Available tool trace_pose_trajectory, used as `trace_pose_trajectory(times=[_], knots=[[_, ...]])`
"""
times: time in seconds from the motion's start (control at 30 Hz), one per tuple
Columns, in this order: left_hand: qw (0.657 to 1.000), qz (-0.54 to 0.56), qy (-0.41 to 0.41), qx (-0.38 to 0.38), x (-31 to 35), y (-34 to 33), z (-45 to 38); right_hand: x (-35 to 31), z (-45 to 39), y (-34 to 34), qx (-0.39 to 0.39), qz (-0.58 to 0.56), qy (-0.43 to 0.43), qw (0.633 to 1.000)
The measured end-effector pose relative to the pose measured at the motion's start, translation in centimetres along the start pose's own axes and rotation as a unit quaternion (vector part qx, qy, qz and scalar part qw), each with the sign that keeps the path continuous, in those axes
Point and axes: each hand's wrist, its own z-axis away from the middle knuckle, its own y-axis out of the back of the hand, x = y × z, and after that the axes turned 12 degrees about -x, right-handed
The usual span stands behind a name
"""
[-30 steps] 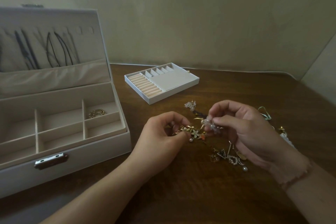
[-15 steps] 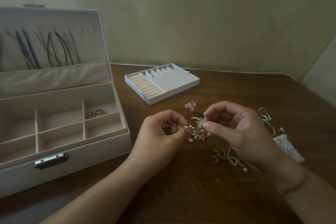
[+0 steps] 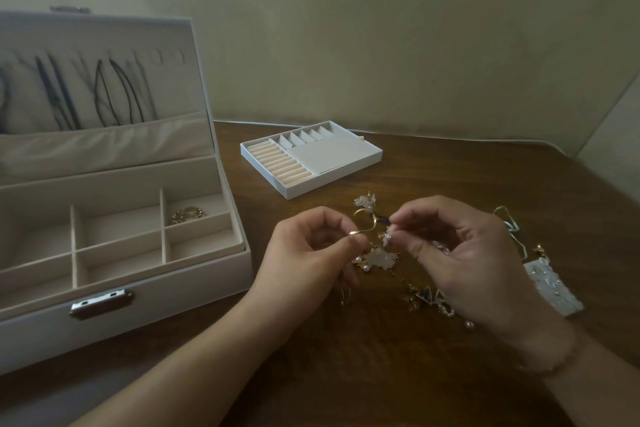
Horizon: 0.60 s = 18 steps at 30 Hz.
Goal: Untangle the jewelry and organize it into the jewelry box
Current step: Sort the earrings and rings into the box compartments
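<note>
A dark wooden bench (image 3: 346, 374) fills the lower view, its far edge against a pale wall. At its left edge stands the white jewelry box (image 3: 156, 291) with its lid (image 3: 104, 87) propped upright, dark cords hanging inside the lid above a pocket; the base is split into compartments, and a gold chain piece (image 3: 188, 214) lies in the far right one. Toward the far edge, apart from the box, a shallow white tray (image 3: 311, 161) with ring rolls and small slots lies flat on the wood. Both forearms reach in from the near edge and meet over the middle of the bench. The left hand (image 3: 311, 260) is curled, its thumb and forefinger pinching a curved gold band (image 3: 363, 224) that loops upward. The right hand (image 3: 460, 263) faces it, fingers (image 3: 412, 246) bent, the thumb and forefinger nipping a small pale bead or flower (image 3: 386, 238) on the same tangle; a thin bracelet (image 3: 561, 362) circles that wrist. Beneath and between the hands the tangled jewelry (image 3: 381, 258), white petals, pearls and gold links, trails toward the near right. A white flower piece (image 3: 365, 200) sits just beyond the hands. By the right edge lie a pale green cord (image 3: 505, 218) and a white beaded strip (image 3: 554, 288). Bare wood lies open along the near edge and between tray and hands.
</note>
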Motion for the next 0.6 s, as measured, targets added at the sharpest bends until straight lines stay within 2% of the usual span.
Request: trace_pose_trajectory(times=[0.1, 0.17, 0.23, 0.27, 0.33, 0.4, 0.47, 0.53, 0.6], knots=[[0.999, 0.039, 0.014, 0.012, -0.1, 0.1, -0.1, 0.2, 0.1, 0.6, -0.049, -0.066, 0.001, 0.997], [0.992, 0.124, 0.030, -0.001, 0.0, 0.3, -0.3, 0.1, 0.1, 0.8, -0.108, -0.038, -0.006, 0.993], [0.971, 0.224, 0.067, -0.045, 0.2, 0.6, -0.5, 0.5, 0.1, 0.6, -0.158, 0.032, -0.024, 0.987], [0.959, 0.259, 0.087, -0.079, 0.3, 0.8, -0.6, 0.5, 0.1, 0.5, -0.158, 0.059, -0.032, 0.985], [0.938, 0.290, 0.116, -0.151, 0.4, 1.2, -0.5, 0.6, -0.1, 0.3, -0.085, 0.070, -0.033, 0.993], [0.930, 0.279, 0.129, -0.202, 0.3, 1.4, -0.3, 0.6, -0.4, 0.8, -0.017, 0.015, -0.028, 0.999], [0.927, 0.266, 0.127, -0.232, 0.2, 1.4, -0.2, 0.6, -0.5, 1.2, -0.054, 0.002, -0.021, 0.998], [0.921, 0.264, 0.118, -0.259, 0.1, 1.5, -0.2, 0.4, -0.3, 1.0, -0.119, 0.056, 0.001, 0.991], [0.913, 0.276, 0.120, -0.274, -0.1, 1.6, -0.2, 0.2, -0.1, 0.7, -0.107, 0.070, 0.011, 0.992]])
